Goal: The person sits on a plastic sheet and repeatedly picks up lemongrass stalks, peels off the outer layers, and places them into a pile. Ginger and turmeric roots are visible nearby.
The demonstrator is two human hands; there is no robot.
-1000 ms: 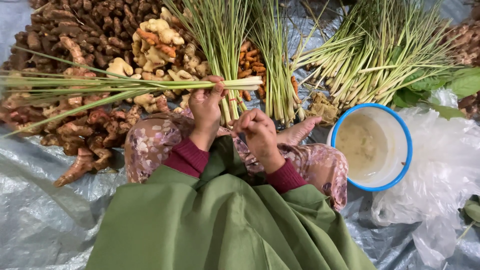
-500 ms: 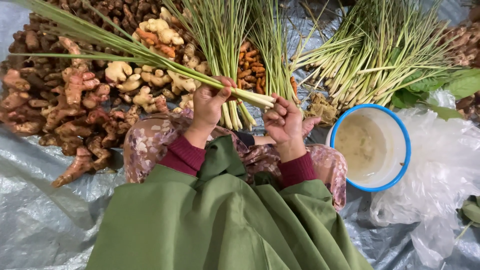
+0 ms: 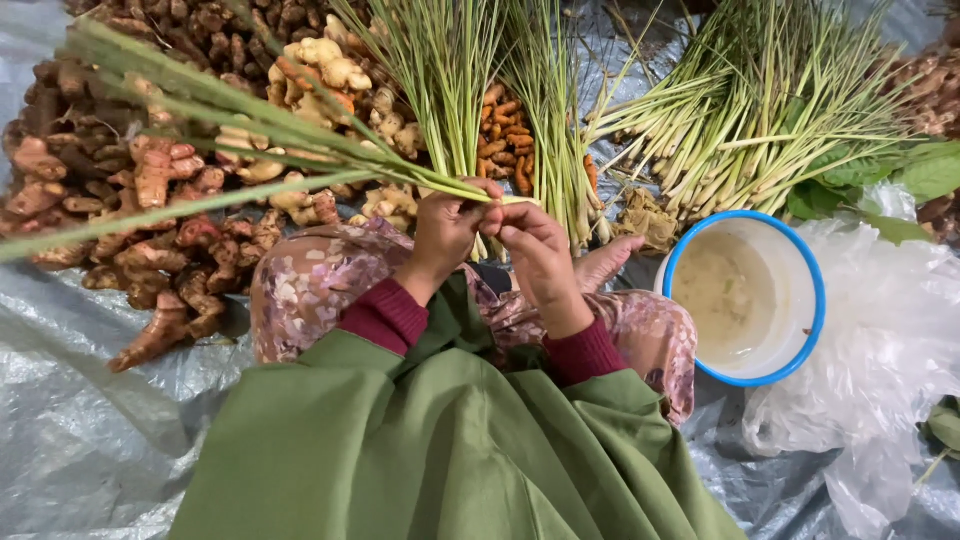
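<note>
- Above the lap, just in front of the person's knees, the left hand (image 3: pixel 442 232) is closed around the pale base end of a bunch of long green lemongrass stalks (image 3: pixel 250 135); the leafy tops fan out up and to the left, over the heap of pinkish-brown knobbly galangal roots (image 3: pixel 120 220).
- A second ago that bunch lay almost level across the roots — now it is swung upward on a slant, its cut ends gathered at the hands.
- The right hand (image 3: pixel 535 250), which stood a little apart half a second ago, has come across to meet the left; its fingers are curled and pinch at the same stalk ends, though what, if anything, lies between the fingertips I cannot tell.
- My reading: both hands are now working the base of the bunch together — trimming or tying, most likely — rather than merely lifting it.
- To the right, a white bowl with a blue rim (image 3: pixel 745 298) sits on the grey plastic sheet (image 3: pixel 80 440), untouched, beside crumpled clear plastic bags (image 3: pixel 870 400).
</note>
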